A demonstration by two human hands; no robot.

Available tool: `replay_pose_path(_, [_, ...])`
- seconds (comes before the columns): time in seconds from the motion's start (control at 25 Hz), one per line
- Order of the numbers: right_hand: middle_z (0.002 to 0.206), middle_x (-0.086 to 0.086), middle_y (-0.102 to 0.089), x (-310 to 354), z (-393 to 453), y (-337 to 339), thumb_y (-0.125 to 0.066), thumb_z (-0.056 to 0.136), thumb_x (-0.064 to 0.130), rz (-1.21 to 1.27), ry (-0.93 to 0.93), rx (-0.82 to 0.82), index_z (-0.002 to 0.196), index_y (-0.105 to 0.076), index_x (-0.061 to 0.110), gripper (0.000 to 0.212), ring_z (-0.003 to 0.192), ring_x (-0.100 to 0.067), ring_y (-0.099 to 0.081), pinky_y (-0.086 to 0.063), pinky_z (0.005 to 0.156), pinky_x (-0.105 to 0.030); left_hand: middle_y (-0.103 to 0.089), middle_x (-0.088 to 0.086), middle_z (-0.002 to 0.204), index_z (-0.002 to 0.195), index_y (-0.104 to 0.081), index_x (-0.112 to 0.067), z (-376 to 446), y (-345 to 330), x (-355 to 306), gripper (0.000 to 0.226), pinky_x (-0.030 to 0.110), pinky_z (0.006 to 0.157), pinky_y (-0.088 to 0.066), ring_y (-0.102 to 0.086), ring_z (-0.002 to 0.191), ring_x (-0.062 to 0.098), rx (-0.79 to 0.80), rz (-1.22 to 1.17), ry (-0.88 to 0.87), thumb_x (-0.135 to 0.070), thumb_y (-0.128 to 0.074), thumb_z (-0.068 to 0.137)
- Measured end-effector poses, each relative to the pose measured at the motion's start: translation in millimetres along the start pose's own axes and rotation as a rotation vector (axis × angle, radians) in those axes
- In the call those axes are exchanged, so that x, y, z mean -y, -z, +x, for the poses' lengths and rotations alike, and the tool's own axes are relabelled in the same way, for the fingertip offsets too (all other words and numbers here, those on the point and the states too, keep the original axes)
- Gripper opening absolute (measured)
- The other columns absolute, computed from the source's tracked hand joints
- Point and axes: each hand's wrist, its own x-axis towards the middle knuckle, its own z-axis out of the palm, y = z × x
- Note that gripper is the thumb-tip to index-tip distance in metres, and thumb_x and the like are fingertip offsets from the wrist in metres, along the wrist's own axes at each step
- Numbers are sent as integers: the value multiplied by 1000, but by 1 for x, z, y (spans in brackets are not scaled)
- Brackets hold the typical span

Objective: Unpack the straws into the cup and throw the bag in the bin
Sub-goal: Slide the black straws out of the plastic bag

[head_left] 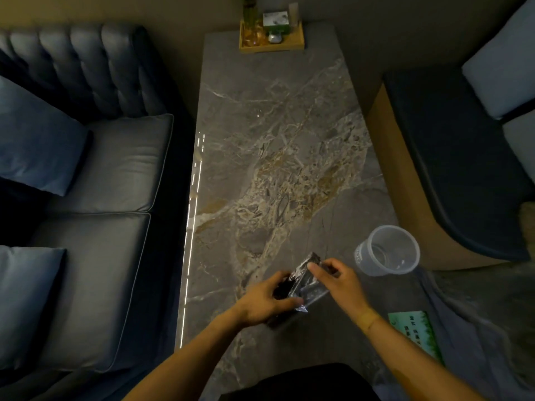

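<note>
Wooden tray (272,47) with bottles and small box sat at far edge of marble table (278,157). Green card (415,332) lay near right edge, at near end. Blue sofa (95,180) with cushions stood along left edge; dark seat (451,146) beside right edge.

Two bare forearms, entering from bottom edge, converging at lower centre of frame. Left hand (265,301): palm down, fingers curled, thumb pressed forward in a closed grip. Right hand (337,280): thumb and forefinger pinched together, remaining fingers curled, wrist angled lower right.
</note>
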Motion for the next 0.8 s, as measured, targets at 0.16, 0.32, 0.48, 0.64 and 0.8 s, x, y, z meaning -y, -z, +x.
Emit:
replay_pose_path(0.16, [82,-10,-73,2,-4,-7,-77,75,36,-5,-25,-60,83,-64,8,32,76,-22,-68,-54,69,-36,-68,-8,106,115,-51,-32,7,-28,-3,56,34,85,-55,-66,92,8,-153,40,68,-58,-72,71])
replay_pose_path(0.32, [96,-4,-75,-11,-6,-9,-82,67,35,241,-144,36,97,-68,18,37,88,-13,-71,-56,74,-25,-70,-3,106,112,-59,-26,11,-42,0,30,32,88,-55,-68,96,13,-203,-219,81,-30,-71,84])
replay_pose_path(0.48, [108,-5,-76,-36,-18,-10,-81,63,40,363,-236,163,110,-69,17,54,101,-19,-71,-56,83,-31,-69,-1,108,117,-58,-24,9,-52,2,30,16,71,-54,-70,93,10,-152,-412,93,-25,-68,88])
replay_pose_path(0.64, [108,-5,-76,-47,-24,-8,-77,72,33,380,-257,177,111,-69,16,43,102,-20,-71,-56,86,-33,-62,2,114,120,-54,-22,6,-55,9,48,34,84,-57,-64,96,17,-244,-105,100,-35,-75,79])
replay_pose_path(0.8, [99,8,-77,-50,-23,-1,-71,83,26,254,-257,213,104,-70,24,21,94,-7,-71,-54,74,-15,-34,-4,140,148,-15,-42,-8,-36,23,96,32,78,-57,-53,114,14,-383,528,-186,-38,-74,73])
